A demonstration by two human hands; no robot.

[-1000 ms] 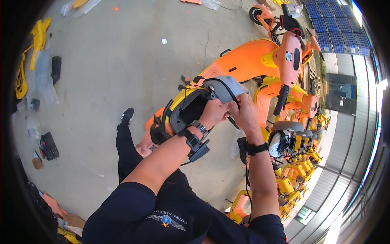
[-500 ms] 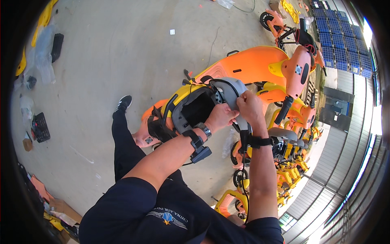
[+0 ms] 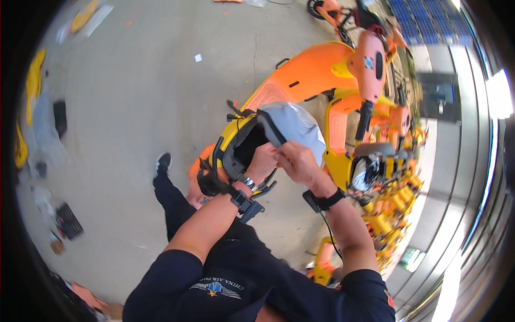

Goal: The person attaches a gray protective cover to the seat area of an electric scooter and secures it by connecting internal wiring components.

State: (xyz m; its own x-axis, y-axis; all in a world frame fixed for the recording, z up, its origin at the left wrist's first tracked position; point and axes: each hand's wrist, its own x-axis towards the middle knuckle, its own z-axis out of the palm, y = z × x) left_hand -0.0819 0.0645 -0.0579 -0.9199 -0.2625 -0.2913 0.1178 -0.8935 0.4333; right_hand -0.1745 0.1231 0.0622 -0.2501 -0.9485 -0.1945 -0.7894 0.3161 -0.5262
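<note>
A grey scooter seat (image 3: 295, 126) with a dark rim stands tilted up over the open storage well of a yellow and orange scooter (image 3: 232, 134). My left hand (image 3: 262, 162) is closed at the seat's near edge, above the dark well. Right beside it, my right hand (image 3: 300, 164) has its fingers pinched together against the same edge. The fingertips of both hands meet; whatever small thing lies between them is hidden. Each wrist carries a black strapped device, and a cable hangs from the right one.
Behind stands another orange scooter (image 3: 316, 67) with a pink front and black handlebar grip. Rows of yellow scooters (image 3: 386, 231) fill the right side. At left, yellow parts (image 3: 35, 80), plastic wrap and a black crate (image 3: 68, 220) lie on the concrete floor.
The seat has turned, showing more of its grey top. Both hands have shifted left and slightly down along its edge. The whole view has swung a little.
</note>
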